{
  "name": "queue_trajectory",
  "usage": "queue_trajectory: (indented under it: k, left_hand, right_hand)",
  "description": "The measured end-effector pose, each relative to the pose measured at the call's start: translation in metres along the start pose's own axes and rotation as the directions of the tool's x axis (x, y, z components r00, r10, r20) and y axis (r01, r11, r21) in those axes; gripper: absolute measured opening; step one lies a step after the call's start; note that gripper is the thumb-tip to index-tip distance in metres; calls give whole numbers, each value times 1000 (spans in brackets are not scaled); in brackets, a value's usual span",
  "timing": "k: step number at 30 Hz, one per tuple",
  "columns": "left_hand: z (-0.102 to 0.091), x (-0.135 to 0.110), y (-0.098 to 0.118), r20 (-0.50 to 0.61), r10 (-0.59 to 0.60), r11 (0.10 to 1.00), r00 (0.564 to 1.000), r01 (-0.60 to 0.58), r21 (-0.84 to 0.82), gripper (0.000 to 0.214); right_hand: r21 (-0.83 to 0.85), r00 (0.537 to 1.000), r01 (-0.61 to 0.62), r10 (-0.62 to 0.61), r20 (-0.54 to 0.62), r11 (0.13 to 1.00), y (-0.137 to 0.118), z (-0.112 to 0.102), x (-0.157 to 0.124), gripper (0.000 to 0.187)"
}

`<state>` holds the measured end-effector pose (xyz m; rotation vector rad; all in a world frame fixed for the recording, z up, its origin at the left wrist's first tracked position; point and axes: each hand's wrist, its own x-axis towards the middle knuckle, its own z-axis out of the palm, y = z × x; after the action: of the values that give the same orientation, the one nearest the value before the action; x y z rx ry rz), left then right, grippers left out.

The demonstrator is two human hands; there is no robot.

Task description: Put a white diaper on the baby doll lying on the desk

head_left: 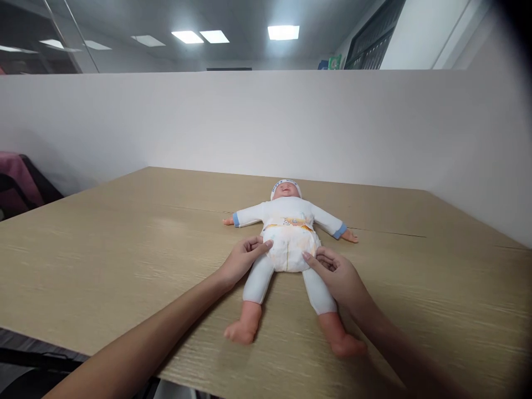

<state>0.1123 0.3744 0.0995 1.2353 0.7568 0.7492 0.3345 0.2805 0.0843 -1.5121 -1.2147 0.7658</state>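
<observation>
A baby doll [287,207] lies on its back on the table, head away from me, arms and legs spread. It wears a white suit with blue cuffs and a white headband with lettering. Around its hips sits a white diaper [288,244] with an orange printed waistband. My left hand [243,261] pinches the diaper's edge at the hip on the left side, thumb on top. On the opposite hip my right hand [341,280] has its thumb on the diaper's leg edge and its fingers curled beside it. The undersides of both grips are hidden.
The wooden table [124,249] has a seam running across it behind the doll. A white partition wall [249,122] rises along the far side and the right. A pink and black item [20,180], perhaps a bag or chair, is beyond the left edge.
</observation>
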Motion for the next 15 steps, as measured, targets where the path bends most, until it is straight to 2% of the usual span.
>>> queue_trajectory:
  k: [4, 8, 12, 15]
  left_hand:
    - [0, 2, -3, -34, 22, 1000, 999, -22, -3, 48]
    - [-1, 3, -4, -52, 38, 999, 998, -36, 33, 50]
    - [0, 2, -5, -102, 62, 997, 993, -56, 61, 50]
    - [1, -1, -4, -163, 141, 979, 977, -113, 169, 47]
  right_hand:
    - [-166, 994, 17, -36, -108, 986, -6, 1, -7, 44]
    - [-261, 958, 105, -168, -233, 960, -7, 1, -8, 42]
    - [-238, 961, 157, -204, -187, 959, -6, 2, -5, 40]
    - [-327, 947, 189, -260, -189, 926, -9, 2, -7, 37]
